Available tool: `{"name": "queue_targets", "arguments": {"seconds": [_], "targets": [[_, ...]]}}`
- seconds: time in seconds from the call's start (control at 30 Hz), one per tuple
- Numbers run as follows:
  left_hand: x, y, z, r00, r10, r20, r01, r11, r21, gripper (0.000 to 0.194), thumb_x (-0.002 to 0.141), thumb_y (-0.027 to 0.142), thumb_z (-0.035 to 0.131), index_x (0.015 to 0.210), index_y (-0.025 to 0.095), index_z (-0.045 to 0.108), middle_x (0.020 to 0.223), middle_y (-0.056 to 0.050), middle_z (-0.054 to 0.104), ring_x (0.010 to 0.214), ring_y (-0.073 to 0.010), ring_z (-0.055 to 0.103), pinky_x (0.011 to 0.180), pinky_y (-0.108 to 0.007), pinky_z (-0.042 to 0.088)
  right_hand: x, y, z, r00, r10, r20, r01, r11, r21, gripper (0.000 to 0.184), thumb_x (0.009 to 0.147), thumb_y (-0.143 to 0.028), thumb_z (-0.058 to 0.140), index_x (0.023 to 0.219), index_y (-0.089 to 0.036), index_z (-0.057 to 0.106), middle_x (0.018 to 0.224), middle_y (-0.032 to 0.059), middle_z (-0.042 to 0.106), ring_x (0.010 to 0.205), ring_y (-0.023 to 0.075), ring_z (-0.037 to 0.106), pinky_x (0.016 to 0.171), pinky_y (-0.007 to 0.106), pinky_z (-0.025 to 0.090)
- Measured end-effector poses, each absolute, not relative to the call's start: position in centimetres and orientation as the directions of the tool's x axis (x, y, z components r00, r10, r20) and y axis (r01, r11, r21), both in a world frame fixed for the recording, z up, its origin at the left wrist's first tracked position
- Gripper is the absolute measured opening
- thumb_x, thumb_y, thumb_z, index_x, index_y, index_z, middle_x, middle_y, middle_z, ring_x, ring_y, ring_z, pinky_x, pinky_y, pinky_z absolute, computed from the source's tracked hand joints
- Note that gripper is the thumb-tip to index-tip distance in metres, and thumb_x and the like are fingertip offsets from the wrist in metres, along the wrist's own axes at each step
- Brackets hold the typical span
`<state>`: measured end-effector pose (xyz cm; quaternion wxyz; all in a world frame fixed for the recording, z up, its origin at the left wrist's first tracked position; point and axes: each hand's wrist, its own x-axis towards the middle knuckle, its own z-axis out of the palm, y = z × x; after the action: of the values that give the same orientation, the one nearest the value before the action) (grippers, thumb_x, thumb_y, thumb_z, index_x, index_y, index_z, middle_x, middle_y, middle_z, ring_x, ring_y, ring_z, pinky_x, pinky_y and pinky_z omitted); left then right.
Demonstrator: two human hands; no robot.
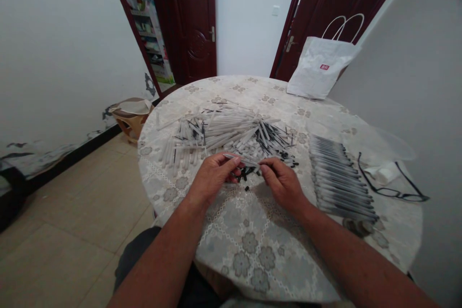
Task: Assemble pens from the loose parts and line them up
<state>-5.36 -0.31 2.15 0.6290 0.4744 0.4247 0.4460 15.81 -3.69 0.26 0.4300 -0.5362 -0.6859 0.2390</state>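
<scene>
Between my two hands lies a slim, pale pen (pixel 248 160), roughly level above the near edge of a heap of pen parts. My left hand (pixel 212 177) pinches it toward its left end, fingers curled and thumb on top. At the right end, the thumb and fingers of my right hand (pixel 283 182) are closed on it; what they cover there is hidden. The heap holds many white pen barrels (pixel 229 130) and dark-ended pieces (pixel 270 134). Small black plugs or caps (pixel 247 188) lie scattered just below my hands.
A row of pens with dark ends (pixel 341 180) lies to the right, beside eyeglasses (pixel 393 193) and a clear plastic sheet (pixel 391 142). A white paper bag (pixel 317 70) stands at the back right of the round, cloth-covered table (pixel 252 250). A brown stool (pixel 132 120) is at left.
</scene>
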Motion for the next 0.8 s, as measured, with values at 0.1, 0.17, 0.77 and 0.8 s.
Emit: {"name": "queue_targets", "arguments": {"seconds": [0.1, 0.17, 0.77, 0.8], "targets": [[-6.5, 0.2, 2.3, 0.202, 0.976, -0.074, -0.133, 0.103, 0.986, 0.035, 0.083, 0.046, 0.075, 0.098, 0.015, 0.073, 0.095, -0.010, 0.075, 0.074, -0.0167, 0.066, 0.060, -0.026, 0.054, 16.0, -3.6, 0.0, -0.005, 0.941, 0.338, 0.521, 0.291, -0.803, 0.026, 0.102, -0.040, 0.049, 0.104, -0.020, 0.066, 0.078, 0.0019, 0.065, 0.070, 0.0163, 0.059, 0.065, 0.027, 0.043], [-7.5, 0.5, 2.5, 0.159, 0.986, -0.039, -0.067, 0.050, 0.996, 0.034, 0.085, 0.046, 0.072, 0.100, 0.016, 0.071, 0.095, -0.009, 0.074, 0.075, -0.0176, 0.066, 0.060, -0.027, 0.054, 16.1, -3.5, -0.1, 0.023, 0.935, 0.354, 0.520, 0.291, -0.803, 0.026, 0.102, -0.040, 0.050, 0.104, -0.020, 0.066, 0.077, 0.0014, 0.064, 0.070, 0.0158, 0.059, 0.064, 0.027, 0.043], [-7.7, -2.0, 1.6, 0.542, 0.840, 0.026, 0.790, -0.520, 0.324, 0.013, 0.093, 0.022, 0.051, 0.095, 0.021, 0.064, 0.099, -0.008, 0.065, 0.087, -0.0233, 0.064, 0.074, -0.032, 0.044, 16.2, -3.6, -0.4, 0.084, 0.925, 0.371, 0.429, 0.303, -0.851, 0.024, 0.102, -0.041, 0.052, 0.105, -0.021, 0.065, 0.067, -0.0034, 0.057, 0.059, 0.0129, 0.053, 0.057, 0.025, 0.043], [-7.9, -2.1, 1.7, 0.553, 0.832, 0.044, 0.773, -0.532, 0.346, 0.014, 0.094, 0.023, 0.051, 0.098, 0.020, 0.064, 0.100, -0.008, 0.065, 0.089, -0.0233, 0.063, 0.075, -0.032, 0.044, 16.2, -3.6, -0.4, 0.086, 0.926, 0.369, 0.419, 0.302, -0.856, 0.024, 0.101, -0.041, 0.052, 0.105, -0.021, 0.065, 0.067, -0.0038, 0.056, 0.058, 0.0127, 0.053, 0.056, 0.024, 0.043]]}}
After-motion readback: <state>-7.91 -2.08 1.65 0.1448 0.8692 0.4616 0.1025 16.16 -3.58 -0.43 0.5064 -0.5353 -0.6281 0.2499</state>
